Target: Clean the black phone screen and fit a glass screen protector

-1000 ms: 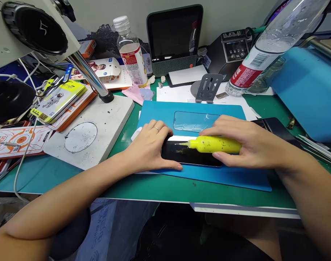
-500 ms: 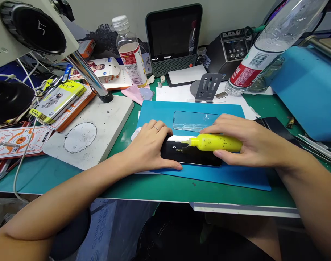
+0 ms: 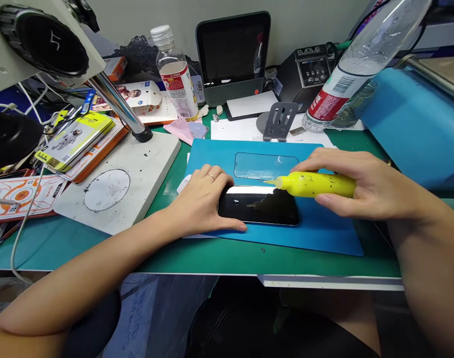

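A black phone (image 3: 264, 206) lies face up on a blue mat (image 3: 323, 228), with reflections on its glossy screen. My left hand (image 3: 208, 201) grips the phone's left end, thumb along the near edge and fingers at the far edge. In my right hand (image 3: 346, 184) is a yellow squeeze bottle (image 3: 316, 184), held sideways between thumb and fingers. Its thin nozzle points left, above the far edge of the phone. Beyond the phone, a clear screen-shaped sheet with a dark outline (image 3: 266, 165) rests on the mat.
A white stand base (image 3: 152, 169) with a metal pole is at the left, beside stacked boxes (image 3: 77, 139). Behind the mat are a grey phone holder (image 3: 280, 121), a dark display (image 3: 234, 49) and a drink bottle (image 3: 179, 84). A large plastic bottle (image 3: 333, 97) leans at the right.
My right hand has moved right and slightly up with the yellow bottle, uncovering more of the phone. My left hand keeps its grip. The whole view has shifted slightly.
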### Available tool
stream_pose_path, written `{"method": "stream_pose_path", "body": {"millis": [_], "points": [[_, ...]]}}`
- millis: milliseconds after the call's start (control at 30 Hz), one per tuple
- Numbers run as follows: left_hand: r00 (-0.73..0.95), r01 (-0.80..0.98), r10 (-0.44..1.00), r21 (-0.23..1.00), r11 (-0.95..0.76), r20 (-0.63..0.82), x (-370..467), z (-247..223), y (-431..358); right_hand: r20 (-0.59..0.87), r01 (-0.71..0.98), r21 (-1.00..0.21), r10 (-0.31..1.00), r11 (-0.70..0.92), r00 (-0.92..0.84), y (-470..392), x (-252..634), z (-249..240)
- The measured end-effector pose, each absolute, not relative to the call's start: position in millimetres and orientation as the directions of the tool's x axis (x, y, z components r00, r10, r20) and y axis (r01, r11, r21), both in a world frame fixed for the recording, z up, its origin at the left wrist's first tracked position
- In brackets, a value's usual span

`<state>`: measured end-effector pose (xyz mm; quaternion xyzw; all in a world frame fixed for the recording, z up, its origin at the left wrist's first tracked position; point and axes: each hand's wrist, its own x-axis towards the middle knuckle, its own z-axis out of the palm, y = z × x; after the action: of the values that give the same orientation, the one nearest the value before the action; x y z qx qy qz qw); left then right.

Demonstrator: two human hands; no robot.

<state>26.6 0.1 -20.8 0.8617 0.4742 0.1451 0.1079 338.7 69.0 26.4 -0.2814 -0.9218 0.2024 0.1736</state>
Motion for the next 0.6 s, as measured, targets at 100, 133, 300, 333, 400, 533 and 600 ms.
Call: {"method": "stream_pose_path", "body": {"millis": [100,133,300,333,400,533,600], "points": [[0.505,0.787,0.851,0.327,-0.523,0.144,26,-22,0,0.197,0.47,-0.466,0.606,0.75,-0.771,64,343,31],[0.505,0.788,0.852,0.327,-0.522,0.142,25,-22,0,0.189,0.482,-0.463,0.614,0.744,-0.766,61,345,32],[0.505,0.784,0.852,0.339,-0.52,0.137,26,-23,0,0.145,0.52,-0.465,0.64,0.717,-0.754,50,353,25],[0.505,0.783,0.852,0.341,-0.52,0.139,26,-22,0,0.132,0.525,-0.464,0.642,0.714,-0.755,49,355,22],[0.506,0.782,0.851,0.341,-0.522,0.141,26,-22,0,0.124,0.53,-0.47,0.647,0.706,-0.752,47,358,14],[0.507,0.784,0.852,0.34,-0.52,0.133,26,-22,0,0.157,0.505,-0.517,0.657,0.691,-0.738,46,364,2],[0.506,0.784,0.853,0.344,-0.517,0.13,26,-22,1,0.168,0.493,-0.535,0.659,0.686,-0.733,46,366,-1]]}}
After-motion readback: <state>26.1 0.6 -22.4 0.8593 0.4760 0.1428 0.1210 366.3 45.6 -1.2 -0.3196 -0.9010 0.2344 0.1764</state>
